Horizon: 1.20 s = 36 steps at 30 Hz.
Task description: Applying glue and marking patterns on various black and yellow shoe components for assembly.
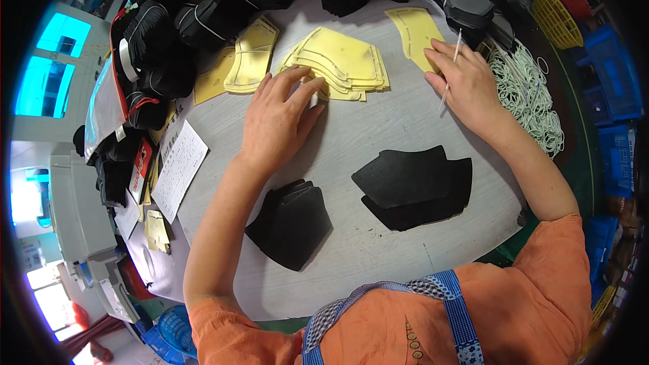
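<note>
Left hand [278, 116] rests on the yellow template stack [345, 57], fingers loosely bent, grip unclear; right hand [461, 78] pinches a white pen [444, 100], fingertips at 1 more yellow template [410, 26]. 2 loose black piles [412, 179] lie nearer; banded bundles [466, 3] suggest plenty left. Grey table [399, 122], blue crates [615, 162] rightward.

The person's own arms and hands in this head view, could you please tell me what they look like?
The left hand and right hand wear no gloves, and no watch or bracelet shows. The left forearm and right forearm are uncovered. The left sleeve and right sleeve are short, plain orange and slightly creased.
</note>
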{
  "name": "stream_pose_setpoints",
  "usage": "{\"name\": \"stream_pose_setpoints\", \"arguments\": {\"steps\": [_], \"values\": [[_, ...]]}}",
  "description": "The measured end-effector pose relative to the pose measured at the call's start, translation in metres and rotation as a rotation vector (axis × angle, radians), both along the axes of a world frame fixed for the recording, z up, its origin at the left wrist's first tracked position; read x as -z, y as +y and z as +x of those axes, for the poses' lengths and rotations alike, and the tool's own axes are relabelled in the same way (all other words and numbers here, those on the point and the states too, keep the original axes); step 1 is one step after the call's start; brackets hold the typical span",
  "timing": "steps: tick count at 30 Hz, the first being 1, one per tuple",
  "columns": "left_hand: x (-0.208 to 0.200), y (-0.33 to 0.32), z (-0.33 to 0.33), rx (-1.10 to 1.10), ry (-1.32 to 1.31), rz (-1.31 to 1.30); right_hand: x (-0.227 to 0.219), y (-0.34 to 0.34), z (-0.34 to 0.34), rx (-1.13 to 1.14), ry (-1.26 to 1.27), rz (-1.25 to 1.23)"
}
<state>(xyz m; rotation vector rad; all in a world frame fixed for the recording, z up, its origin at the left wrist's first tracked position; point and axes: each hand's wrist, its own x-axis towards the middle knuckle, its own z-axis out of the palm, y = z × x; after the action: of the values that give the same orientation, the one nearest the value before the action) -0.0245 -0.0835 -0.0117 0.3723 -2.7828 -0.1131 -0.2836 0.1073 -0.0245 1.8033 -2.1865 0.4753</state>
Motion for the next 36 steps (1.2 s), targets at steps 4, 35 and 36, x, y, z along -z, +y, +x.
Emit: {"name": "stream_pose_setpoints", "arguments": {"steps": [4, 35, 36], "values": [[-0.003, 0.004, -0.013, 0.019, 0.168, 0.048, -0.008, -0.025, 0.010, -0.188, -0.037, -0.176], [-0.002, 0.012, -0.012, 0.099, 0.159, 0.053, -0.001, -0.017, -0.014, -0.088, 0.171, -0.214], [0.000, 0.009, -0.014, 0.148, 0.107, 0.068, 0.002, -0.014, -0.011, -0.081, 0.179, -0.212]]}}
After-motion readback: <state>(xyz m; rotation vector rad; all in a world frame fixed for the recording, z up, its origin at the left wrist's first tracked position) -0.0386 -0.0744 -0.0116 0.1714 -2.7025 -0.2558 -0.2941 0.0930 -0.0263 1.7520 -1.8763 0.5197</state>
